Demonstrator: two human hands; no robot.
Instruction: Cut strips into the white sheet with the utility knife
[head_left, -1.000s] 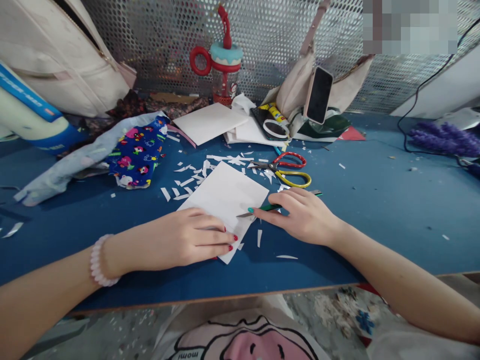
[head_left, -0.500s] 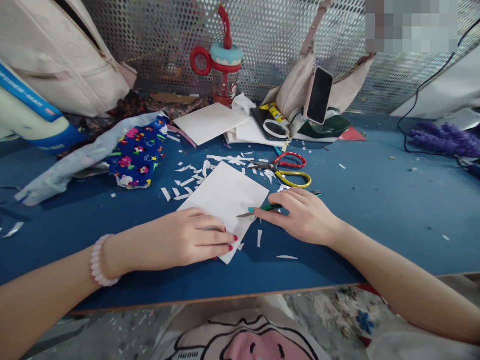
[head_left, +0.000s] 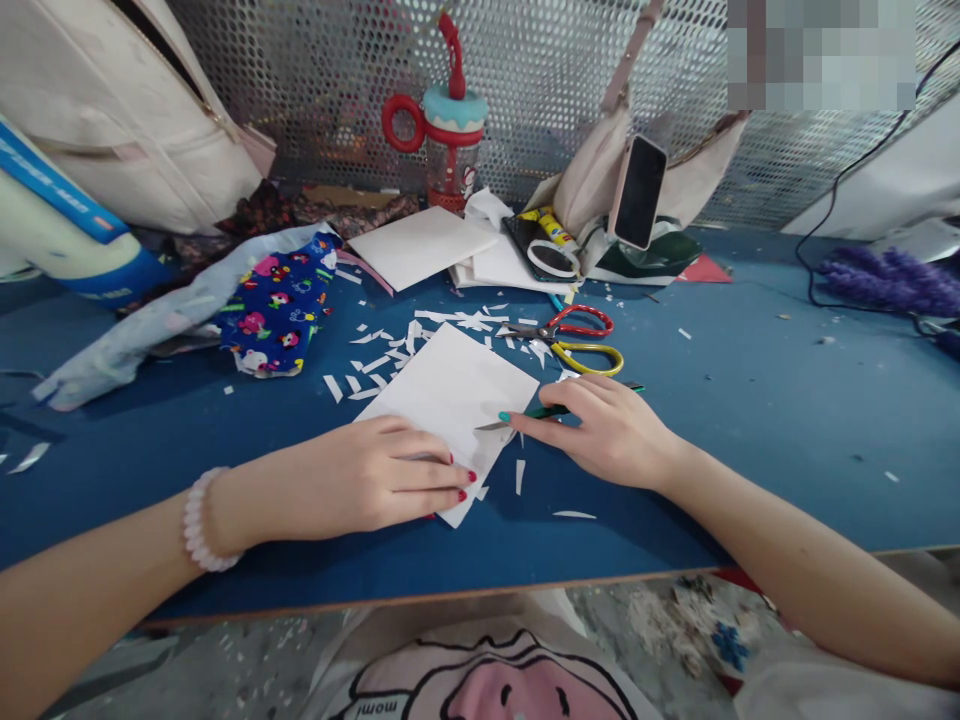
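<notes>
A folded-looking white sheet of paper (head_left: 457, 370) lies at an angle on the blue table. My left hand (head_left: 375, 475) rests palm down across its lower left part, fingers stretched flat on the paper and the thumb mostly hidden beneath. In my right hand (head_left: 600, 425), a slim green-handled craft knife (head_left: 551, 411) is gripped, its pointed blade lying over the paper's right side. The index finger extends along the knife toward the blade. Just beyond that hand are scissors (head_left: 559, 335) with one red and one yellow handle loop. White paper scraps (head_left: 386, 355) lie around the sheet.
At the back stand a red-handled cup (head_left: 454, 140), white card (head_left: 420, 245), a tape roll (head_left: 553, 258) and a propped phone (head_left: 637, 192). Patterned blue fabric (head_left: 277, 305) and a backpack (head_left: 127, 120) are on the left. Purple flowers (head_left: 892, 280) lie far right, beside a black cable.
The knife and my right index finger have shifted very slightly up the sheet. My left hand and the paper stay in place.
</notes>
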